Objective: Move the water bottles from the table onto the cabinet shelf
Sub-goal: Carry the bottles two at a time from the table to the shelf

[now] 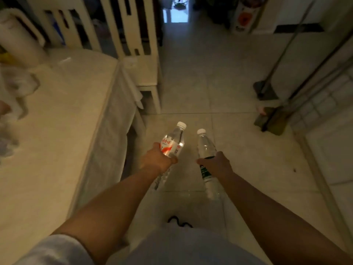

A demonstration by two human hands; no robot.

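Head view, looking down: both bare forearms reach forward over the tiled floor (229,88), each hand wrapped round one water bottle. The left hand (157,159) grips the bottle with the red and white label (172,145) at its middle, fingers curled under and thumb on the near side; this bottle's cap tilts up and to the right. The right hand (216,164) grips the bottle with the green label (206,159) the same way, cap pointing away and slightly left. That makes two bottles, both in the air above the floor, just beside each other but not touching, to the right of the table (57,121). Their lower ends are clear and blur into the pale floor. On the table's left edge, some crumpled bags are cut off and too blurred to identify. Further off stand pale chairs (141,54); two brooms (271,115) lean at the right.
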